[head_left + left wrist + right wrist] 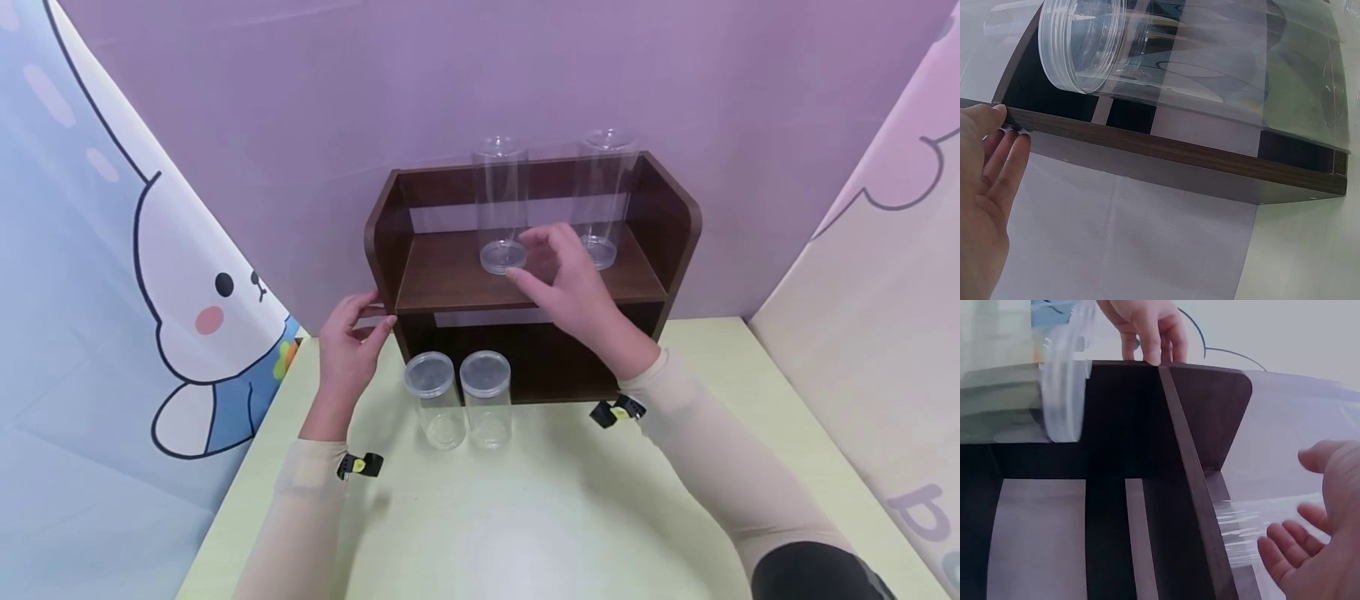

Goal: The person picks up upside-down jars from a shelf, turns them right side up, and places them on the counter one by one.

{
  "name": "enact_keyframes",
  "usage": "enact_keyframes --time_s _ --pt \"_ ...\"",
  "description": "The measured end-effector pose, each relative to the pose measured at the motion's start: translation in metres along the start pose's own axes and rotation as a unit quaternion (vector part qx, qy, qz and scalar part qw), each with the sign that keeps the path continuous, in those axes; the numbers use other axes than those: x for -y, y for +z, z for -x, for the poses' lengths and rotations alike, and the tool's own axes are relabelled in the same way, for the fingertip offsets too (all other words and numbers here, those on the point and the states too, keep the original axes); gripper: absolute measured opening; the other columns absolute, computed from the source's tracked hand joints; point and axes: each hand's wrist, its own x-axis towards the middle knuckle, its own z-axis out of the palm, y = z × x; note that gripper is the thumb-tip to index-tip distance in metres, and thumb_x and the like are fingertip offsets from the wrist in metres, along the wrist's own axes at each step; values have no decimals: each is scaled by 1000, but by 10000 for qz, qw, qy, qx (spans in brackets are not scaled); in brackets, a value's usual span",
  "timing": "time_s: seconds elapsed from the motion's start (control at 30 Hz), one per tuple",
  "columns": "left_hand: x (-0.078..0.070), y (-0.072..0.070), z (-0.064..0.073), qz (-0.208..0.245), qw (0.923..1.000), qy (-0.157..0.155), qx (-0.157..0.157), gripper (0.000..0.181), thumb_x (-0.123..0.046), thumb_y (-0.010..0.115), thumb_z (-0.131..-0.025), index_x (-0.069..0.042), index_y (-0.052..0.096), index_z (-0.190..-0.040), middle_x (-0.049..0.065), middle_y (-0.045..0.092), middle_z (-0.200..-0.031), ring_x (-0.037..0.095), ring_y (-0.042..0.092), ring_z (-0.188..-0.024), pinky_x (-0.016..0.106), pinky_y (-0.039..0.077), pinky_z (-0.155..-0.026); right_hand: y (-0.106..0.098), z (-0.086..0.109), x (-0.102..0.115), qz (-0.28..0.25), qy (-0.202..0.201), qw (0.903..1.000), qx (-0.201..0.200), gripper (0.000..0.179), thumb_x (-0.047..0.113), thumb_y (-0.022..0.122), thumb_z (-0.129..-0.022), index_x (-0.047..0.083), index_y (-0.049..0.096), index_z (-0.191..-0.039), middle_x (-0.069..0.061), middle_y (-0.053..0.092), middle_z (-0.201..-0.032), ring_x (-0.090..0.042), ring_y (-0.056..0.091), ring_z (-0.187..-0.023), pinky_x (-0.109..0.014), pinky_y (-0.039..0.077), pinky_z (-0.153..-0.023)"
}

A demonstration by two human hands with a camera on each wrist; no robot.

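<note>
In the head view, the right hand, loosely released, is at four o'clock of the tall jar on the upper shelf; better to guide its base softly. In the left wrist view, the left hand touches the shelf side, grasping nothing. Only the right wrist view shows the lower fingers clearly.

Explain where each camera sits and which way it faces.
Head: on the head, facing forward and down at the brown shelf; left hand, right hand and sleeves show.
Left wrist: worn there, facing the shelf and a jar; left hand shows.
Right wrist: worn there, facing the shelf; both hands show.
Both wrist views share the shelf and left hand.
</note>
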Motion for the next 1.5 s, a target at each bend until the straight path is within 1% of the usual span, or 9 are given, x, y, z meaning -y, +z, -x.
enact_keyframes --time_s 0.13,0.23,0.47,0.57,0.7,0.83,1.03,1.17,1.5 --pt "0 0 0 2 10000 -9 11 44 -10 83 -101 -15 73 -143 3 72 -132 24 73 -118 14 59 -88 -1 -16 0 55 451 9989 -79 61 19 85 -100 0 54 -148 -21 57 -140 -35 61 -124 -48 55 -106" --pt "-1 0 1 9 10000 -21 19 43 -12 83 -101 -15 73 -143 3 72 -132 23 73 -118 15 59 -88 0 -26 -1 111 787 9965 -261 71 22 88 -98 4 48 -154 -19 55 -145 -31 59 -129 -47 55 -108" --pt "-1 0 1 -1 10000 -33 20 43 -12 83 -101 -14 73 -143 4 72 -133 24 73 -118 15 59 -89 8 -42 -6 -248 1481 9865 -660 81 21 92 -94 9 44 -158 -17 55 -150 -27 58 -136 -41 57 -109" --pt "-1 0 1 -1 10000 -43 8 44 -11 83 -101 -14 73 -143 4 72 -133 25 73 -118 14 58 -88 12 -45 -7 -343 1712 9824 -664 86 24 92 -94 11 41 -162 -17 53 -154 -24 55 -141 -40 56 -111" --pt "-2 0 1 -24 10000 -38 1 45 -10 83 -101 -15 72 -144 4 72 -133 25 73 -118 13 58 -88 17 -48 -7 -400 1973 9779 -567 92 29 92 -95 15 37 -167 -16 51 -156 -27 55 -145 -43 56 -111" --pt "-2 0 1 -53 10000 -31 1 45 -10 83 -101 -15 72 -144 4 72 -134 26 73 -118 13 58 -89 21 -52 -6 -457 2144 9744 -495 94 30 92 -94 19 35 -168 -14 51 -158 -30 54 -146 -44 57 -110" --pt "0 -1 1 -34 10000 11 -5 44 -11 83 -101 -16 73 -144 2 72 -133 24 73 -118 14 59 -89 27 -59 -6 -597 2244 9711 -552 92 30 91 -95 22 36 -168 -12 53 -158 -26 55 -145 -41 56 -110" --pt "1 -1 0 -35 10000 13 -6 44 -10 83 -101 -15 73 -143 3 73 -133 24 73 -118 14 58 -88 30 -62 -6 -666 2236 9704 -617 90 28 90 -96 21 36 -168 -12 54 -156 -27 56 -143 -41 56 -110" --pt "3 0 0 -38 10000 -39 12 45 -12 83 -101 -18 73 -144 1 72 -134 22 73 -119 15 59 -89 32 -66 -9 -817 2445 9643 -610 87 25 89 -98 16 37 -167 -16 53 -157 -33 57 -144 -41 56 -110"
